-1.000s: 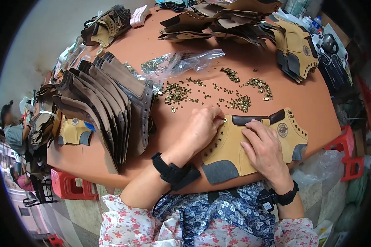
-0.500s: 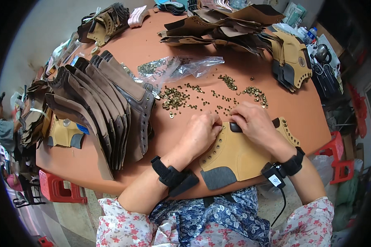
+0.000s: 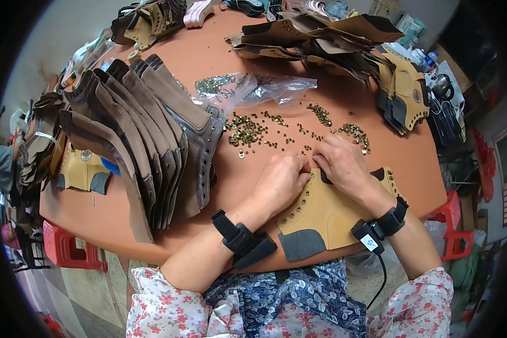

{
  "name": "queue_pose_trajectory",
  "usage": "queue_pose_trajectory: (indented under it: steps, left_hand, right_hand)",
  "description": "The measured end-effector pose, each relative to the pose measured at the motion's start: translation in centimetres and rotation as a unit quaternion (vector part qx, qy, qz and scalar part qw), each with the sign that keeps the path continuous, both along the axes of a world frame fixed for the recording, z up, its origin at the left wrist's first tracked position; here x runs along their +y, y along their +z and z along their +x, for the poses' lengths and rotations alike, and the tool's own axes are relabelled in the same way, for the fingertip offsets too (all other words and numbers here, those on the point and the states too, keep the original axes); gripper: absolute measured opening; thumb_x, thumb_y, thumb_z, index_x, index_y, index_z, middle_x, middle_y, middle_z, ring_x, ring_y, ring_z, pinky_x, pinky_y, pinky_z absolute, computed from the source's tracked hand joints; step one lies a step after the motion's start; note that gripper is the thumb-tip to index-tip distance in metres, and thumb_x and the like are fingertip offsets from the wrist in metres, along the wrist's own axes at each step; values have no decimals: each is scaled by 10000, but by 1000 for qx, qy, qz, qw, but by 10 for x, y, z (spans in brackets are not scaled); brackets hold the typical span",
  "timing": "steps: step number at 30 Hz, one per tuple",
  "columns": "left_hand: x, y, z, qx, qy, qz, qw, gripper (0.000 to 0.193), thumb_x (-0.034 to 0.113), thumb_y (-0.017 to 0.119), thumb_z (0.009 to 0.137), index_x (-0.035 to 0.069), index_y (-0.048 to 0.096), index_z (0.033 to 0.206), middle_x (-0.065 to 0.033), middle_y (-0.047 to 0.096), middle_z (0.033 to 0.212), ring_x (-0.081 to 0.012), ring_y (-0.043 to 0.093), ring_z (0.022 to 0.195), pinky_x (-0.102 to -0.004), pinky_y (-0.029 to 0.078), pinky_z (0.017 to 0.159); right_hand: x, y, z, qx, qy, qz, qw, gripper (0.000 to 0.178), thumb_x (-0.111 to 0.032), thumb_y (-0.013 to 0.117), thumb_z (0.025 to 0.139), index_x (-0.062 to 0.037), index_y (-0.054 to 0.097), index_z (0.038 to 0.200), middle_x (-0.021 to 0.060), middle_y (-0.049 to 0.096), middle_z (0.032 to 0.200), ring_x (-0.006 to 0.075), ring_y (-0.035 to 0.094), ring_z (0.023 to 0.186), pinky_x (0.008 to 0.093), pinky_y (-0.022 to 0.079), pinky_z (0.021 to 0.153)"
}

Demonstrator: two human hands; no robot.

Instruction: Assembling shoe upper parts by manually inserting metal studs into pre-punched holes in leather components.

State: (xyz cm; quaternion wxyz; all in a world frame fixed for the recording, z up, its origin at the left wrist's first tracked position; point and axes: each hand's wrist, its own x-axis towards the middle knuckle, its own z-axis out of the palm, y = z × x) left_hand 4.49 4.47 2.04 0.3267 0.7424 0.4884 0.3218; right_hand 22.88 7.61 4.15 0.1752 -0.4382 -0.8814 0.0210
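A tan boot upper [image 3: 335,211] with a grey patch and rows of eyelets lies flat at the table's front edge. My left hand [image 3: 283,179] is closed, its thumb and fingers pinching the upper's top edge at the end of the left eyelet row. Just beside it, my right hand [image 3: 346,164] is closed in a pinch over the dark-lined top edge, the fingertips nearly meeting the left ones. Whatever the right fingers hold is hidden or too small to name. Loose brass eyelets [image 3: 248,131] lie scattered beyond both hands.
Brown boot uppers [image 3: 143,112] stand in a row at the left. A clear plastic bag [image 3: 265,90] with small metal pieces lies behind the eyelets. More uppers [image 3: 315,39] are piled at the back right, beside tan ones [image 3: 405,93]. Red stools [image 3: 73,248] flank the table.
The view has shifted slightly. My right fingertips have come a little closer to my left ones at the upper's top edge; the left hand keeps its pinch.
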Motion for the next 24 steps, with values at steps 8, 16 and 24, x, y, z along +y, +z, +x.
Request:
queue_pose_trajectory:
  steps: [8, 16, 24]
  left_hand:
    - [0, -1, 0, 5, 2, 5, 1000, 132, 76, 680, 828, 7, 708, 937, -187, 693, 886, -340, 686, 838, -417, 543, 789]
    - [-1, 0, 0, 10, 1, 11, 1000, 132, 72, 676, 828, 0, 703, 936, -186, 693, 895, -335, 689, 850, -415, 546, 800]
    - [0, 1, 0, 10, -4, -4, 1000, 138, 75, 677, 830, -3, 705, 941, -187, 698, 902, -321, 697, 869, -405, 550, 803]
  right_hand:
    - [3, -1, 5, 30, 27, 13, 999, 97, -88, 655, 838, -8, 603, 857, 143, 605, 862, 336, 602, 866, 429, 493, 745]
    - [-31, 20, 3, 183, -72, -207, 958, 105, -59, 660, 833, 22, 658, 900, 164, 681, 816, 277, 679, 742, 349, 525, 689]
    - [-31, 2, 2, 245, -71, -210, 944, 100, -40, 661, 858, 13, 688, 938, 120, 708, 813, 163, 678, 728, 295, 535, 691]
